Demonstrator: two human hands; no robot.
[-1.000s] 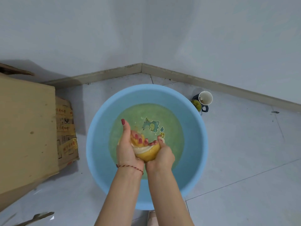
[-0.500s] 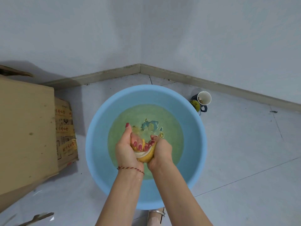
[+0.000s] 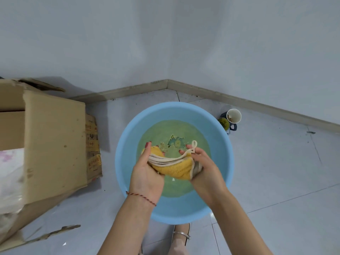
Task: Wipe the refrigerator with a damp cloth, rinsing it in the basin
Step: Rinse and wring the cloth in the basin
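Both hands [image 3: 147, 173] [image 3: 204, 166] hold the bunched yellow cloth [image 3: 176, 167] with cream edging.

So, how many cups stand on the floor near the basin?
2. A white cup stands right of the basin, near the wall. A dark cup with green inside sits against it, closer to the basin. Others may be hidden behind the cardboard box.

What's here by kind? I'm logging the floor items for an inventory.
Basins: 1, blue basin
Cloths: 1, yellow cloth, held by left hand and right hand
Cardboard boxes: 1, cardboard box
Cups: 2, white cup, green-filled cup
Total: 5
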